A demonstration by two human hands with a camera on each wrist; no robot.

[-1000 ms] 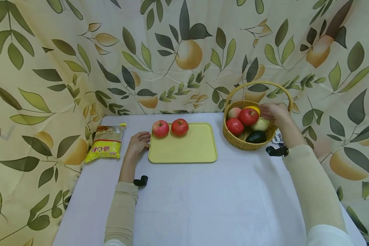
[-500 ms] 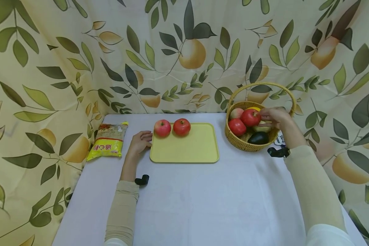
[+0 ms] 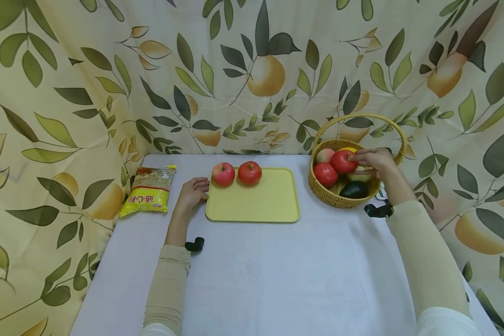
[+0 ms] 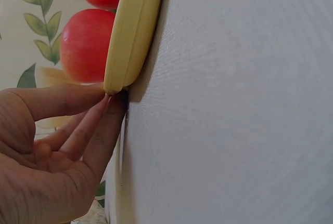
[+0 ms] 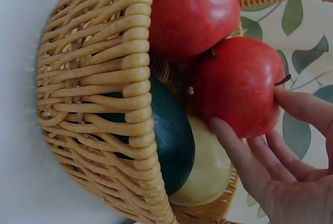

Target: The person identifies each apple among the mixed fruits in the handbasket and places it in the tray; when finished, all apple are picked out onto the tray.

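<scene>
My right hand (image 3: 377, 162) reaches into the wicker basket (image 3: 338, 198). Its thumb and fingers grip a red apple (image 5: 242, 86) near the stem, on top of the other produce. Another red apple (image 5: 192, 13), a dark eggplant (image 5: 169, 135) and a pale green round fruit (image 5: 203, 164) lie close to it. At the left end of the yellow tray (image 3: 252, 205), my left hand (image 3: 191, 193) pinches the rim between thumb and fingertips. Two red apples, one on the left (image 3: 223, 174) and one on the right (image 3: 249, 173), sit along the tray's back edge.
A yellow bag of pasta (image 3: 148, 190) lies left of my left hand. The basket's tall handle (image 3: 363, 115) arches over its contents, and a peach-coloured fruit (image 3: 325, 156) sits at the back. Patterned cloth (image 3: 256, 102) hangs behind the white table (image 3: 277, 275).
My right hand has moved from the basket's right side onto the top red apple and now grips it. The left hand stays at the tray's end. The head view has shifted slightly.
</scene>
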